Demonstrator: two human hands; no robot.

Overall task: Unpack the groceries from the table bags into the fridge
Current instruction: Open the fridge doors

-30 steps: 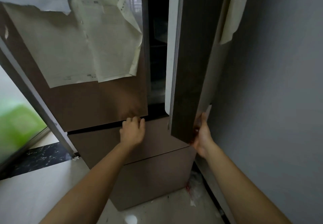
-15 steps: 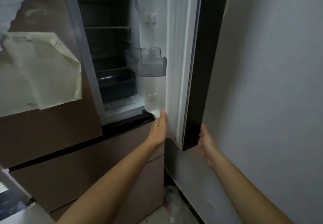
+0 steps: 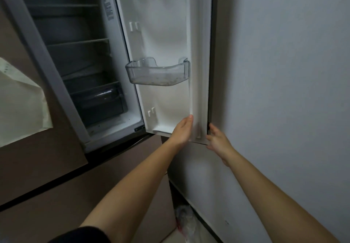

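Note:
The fridge's right door stands wide open, its white inner side facing me, nearly flat against the grey wall. My left hand rests flat on the door's lower inner edge, fingers together, holding nothing. My right hand touches the door's dark outer edge at the bottom corner, fingers spread. A clear door bin hangs at mid height and looks empty. Inside the fridge I see dark shelves and a dark drawer. No bags or groceries are in view.
The left fridge door is closed, brown, with a pale paper sheet stuck on it. Brown lower drawers sit below. The grey wall is close on the right. A crumpled plastic bag lies on the floor by the fridge.
The right door has swung from slightly ajar to fully open toward the wall. My left hand moved from the left door's bottom edge to the right door's inner edge.

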